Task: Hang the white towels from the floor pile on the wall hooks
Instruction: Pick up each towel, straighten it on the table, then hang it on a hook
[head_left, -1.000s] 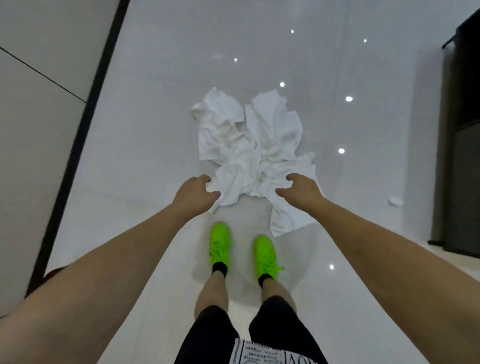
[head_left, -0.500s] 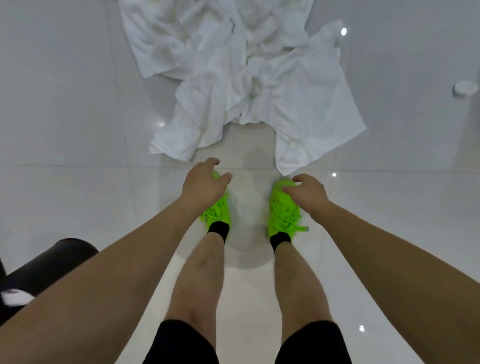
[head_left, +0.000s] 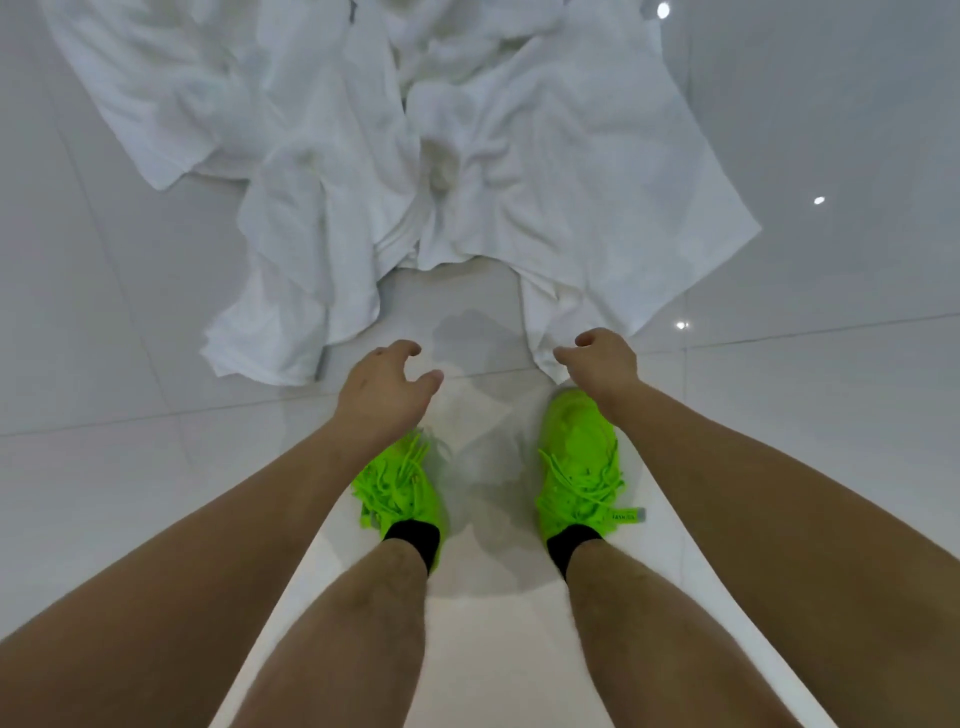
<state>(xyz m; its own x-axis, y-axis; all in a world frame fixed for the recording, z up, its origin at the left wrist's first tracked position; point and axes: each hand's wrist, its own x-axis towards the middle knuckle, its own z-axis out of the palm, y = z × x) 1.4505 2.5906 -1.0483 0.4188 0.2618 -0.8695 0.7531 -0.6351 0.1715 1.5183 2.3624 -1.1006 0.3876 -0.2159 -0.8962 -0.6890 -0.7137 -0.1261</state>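
Head view: camera now lower and closer than half second ago; towel pile fills 12 o'clock, on floor. Left hand, right hand loosely curled, empty, just short of towel edges. Pickup about to start; hooks unseen.

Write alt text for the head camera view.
Two bare hands, left hand and right hand, reach down empty toward a crumpled pile of white towels on a glossy white floor, above neon green shoes.
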